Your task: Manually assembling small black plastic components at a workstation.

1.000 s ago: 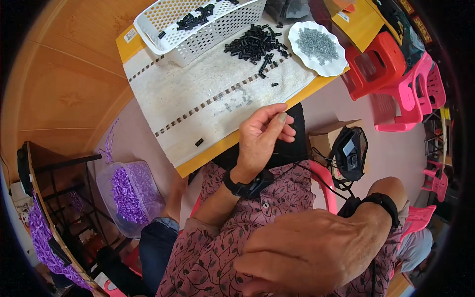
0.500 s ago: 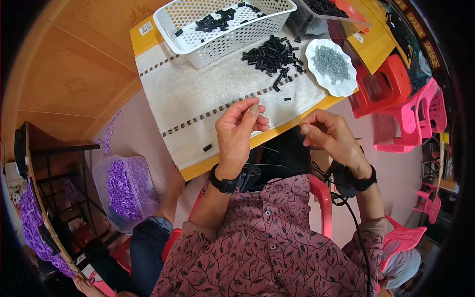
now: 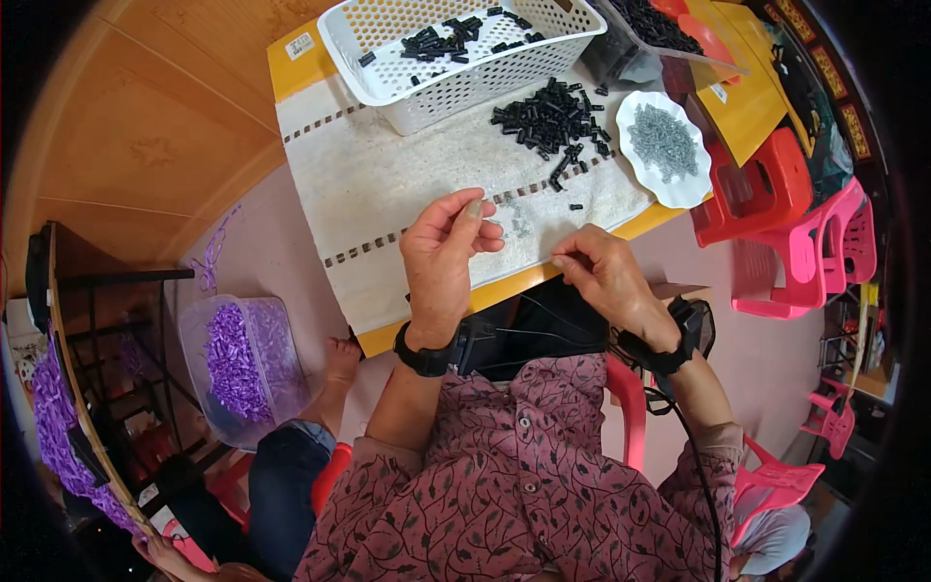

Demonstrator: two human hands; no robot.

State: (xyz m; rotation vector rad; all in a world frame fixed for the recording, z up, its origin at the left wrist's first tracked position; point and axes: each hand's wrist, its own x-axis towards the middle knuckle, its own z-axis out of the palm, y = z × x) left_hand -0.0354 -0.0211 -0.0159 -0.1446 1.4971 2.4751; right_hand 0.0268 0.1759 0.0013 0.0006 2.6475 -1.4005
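Note:
My left hand [image 3: 449, 254] hovers over the near edge of the table, thumb pressed to its curled fingers; whatever they grip is too small to make out. To its right, my right hand [image 3: 609, 281] is pinched at the fingertips, and anything in that pinch is hidden. A few tiny clear pieces [image 3: 521, 219] lie on the white cloth [image 3: 378, 184] just beyond my hands. Further off is a heap of short black plastic pieces [image 3: 551, 118], with one loose black piece [image 3: 576, 207] nearer me. A scalloped white dish [image 3: 691, 190] holds many small clear pieces [image 3: 663, 142].
A perforated white basket [image 3: 417, 118] with black pieces stands at the back, beside a clear bin [image 3: 630, 58] of more. Red and pink stools [image 3: 776, 189] are at right. On the left floor sits a tub of purple pieces [image 3: 233, 364], near another person's leg [image 3: 291, 475].
My right hand has come left, closer to my left hand, which has shifted slightly left. The whole view has shifted a little. Clear pieces on the cloth now show between my hands.

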